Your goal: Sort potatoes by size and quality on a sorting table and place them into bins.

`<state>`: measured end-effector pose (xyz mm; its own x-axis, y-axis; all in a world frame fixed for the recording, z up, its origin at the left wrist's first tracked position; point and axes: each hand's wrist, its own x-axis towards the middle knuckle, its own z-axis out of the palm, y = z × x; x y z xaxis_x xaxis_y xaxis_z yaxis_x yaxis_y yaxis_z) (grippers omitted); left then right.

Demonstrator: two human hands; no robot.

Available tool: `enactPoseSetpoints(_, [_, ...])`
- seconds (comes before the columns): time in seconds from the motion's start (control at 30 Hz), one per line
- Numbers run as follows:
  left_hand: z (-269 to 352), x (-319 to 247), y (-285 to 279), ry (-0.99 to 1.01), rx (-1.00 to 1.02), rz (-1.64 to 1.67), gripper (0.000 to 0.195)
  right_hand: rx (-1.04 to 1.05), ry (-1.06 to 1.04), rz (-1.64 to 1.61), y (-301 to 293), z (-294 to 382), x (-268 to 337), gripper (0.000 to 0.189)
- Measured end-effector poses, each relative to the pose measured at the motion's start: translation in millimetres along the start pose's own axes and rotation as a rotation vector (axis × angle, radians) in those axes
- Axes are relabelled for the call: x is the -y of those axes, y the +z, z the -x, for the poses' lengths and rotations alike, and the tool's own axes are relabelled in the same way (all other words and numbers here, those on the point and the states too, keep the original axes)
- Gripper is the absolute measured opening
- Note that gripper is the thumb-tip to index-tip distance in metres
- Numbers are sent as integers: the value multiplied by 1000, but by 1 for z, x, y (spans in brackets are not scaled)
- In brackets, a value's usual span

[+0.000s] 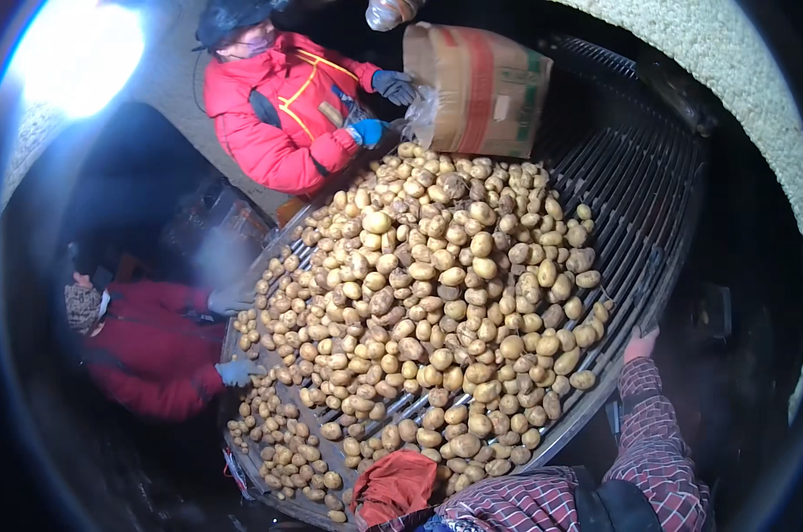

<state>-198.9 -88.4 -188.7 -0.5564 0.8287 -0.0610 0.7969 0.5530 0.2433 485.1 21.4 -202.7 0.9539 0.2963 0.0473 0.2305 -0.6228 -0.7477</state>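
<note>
A large heap of potatoes [435, 286], many soil-stained, lies on a slatted metal sorting table [641, 193] before me. At the table's right rim is my right hand [641, 344], at the end of a plaid sleeve. Its fingers are partly hidden and blurred, so a hold on the rim or on something small cannot be made out. A crumpled red fabric piece, perhaps a bag [396, 484], covers the end of my left sleeve at the near edge, beside the potatoes. No part of my left hand shows there.
Across the table a person in a red jacket [268, 120] has gloved hands at a tilted cardboard box [478, 90] with plastic lining. At left, another person in dark red [155, 346] reaches gloved hands to the potatoes. A bright lamp [79, 56] shines at upper left.
</note>
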Motion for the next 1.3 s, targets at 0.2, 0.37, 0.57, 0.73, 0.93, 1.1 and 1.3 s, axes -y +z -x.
enactPoseSetpoints(0.2, [1,-7,5,-40,-14,16,37,28,22,-17,-6,3,9,64])
enactPoseSetpoints(0.37, [3,-4,6,-63,-18,21,37,60,68,-47,-8,-1,10,61])
enactPoseSetpoints(0.57, [5,1,7,-64,-40,35,37,59,83,-35,-6,-3,7,60])
enactPoseSetpoints(0.73, [21,12,10,-53,-75,56,37,25,27,-34,7,-14,-10,61])
enactPoseSetpoints(0.93, [57,45,11,-55,-74,75,37,23,-19,-35,21,-34,-31,63])
enactPoseSetpoints(1.1, [61,49,12,-73,-71,90,37,107,68,-16,13,-38,-16,63])
enactPoseSetpoints(1.3, [66,47,9,-92,-78,108,37,185,159,363,20,-55,-6,76])
